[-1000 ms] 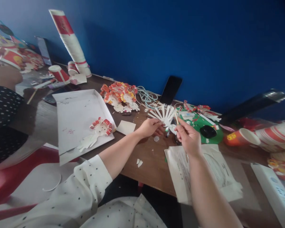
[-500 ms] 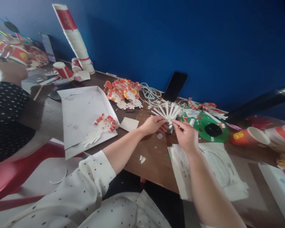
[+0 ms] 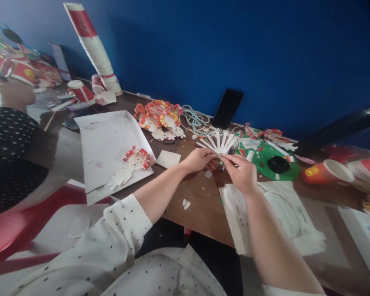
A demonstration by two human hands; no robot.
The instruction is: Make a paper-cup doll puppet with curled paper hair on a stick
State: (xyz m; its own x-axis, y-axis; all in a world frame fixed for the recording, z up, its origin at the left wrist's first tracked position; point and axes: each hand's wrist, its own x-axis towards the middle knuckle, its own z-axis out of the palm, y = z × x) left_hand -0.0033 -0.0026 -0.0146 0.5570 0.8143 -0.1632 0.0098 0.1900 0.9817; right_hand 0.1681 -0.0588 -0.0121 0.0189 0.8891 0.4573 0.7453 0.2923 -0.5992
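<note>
A white paper piece cut into fanned strips (image 3: 219, 142) is held upright over the table, its strips spreading away from me. My left hand (image 3: 201, 159) pinches its base from the left, and my right hand (image 3: 241, 169) pinches it from the right, fingertips close together. Below the hands lies a small round clear or white disc (image 3: 207, 174). Two small white paper scraps (image 3: 186, 204) rest nearer the table edge. Behind my fingers, part of a small white and green object is mostly hidden.
To the left, a white box lid (image 3: 101, 144) bears a paper figure with red curls (image 3: 137, 160). Similar figures (image 3: 162, 117) are piled behind. A phone (image 3: 228, 107) leans on the blue wall. Right are a green disc (image 3: 265, 158), papers (image 3: 279, 213) and paper cups (image 3: 328, 174). Another person's arm (image 3: 14, 94) is far left.
My right fingertips have shifted slightly left, closer to my left hand at the base of the paper strips. The view has tilted a little.
</note>
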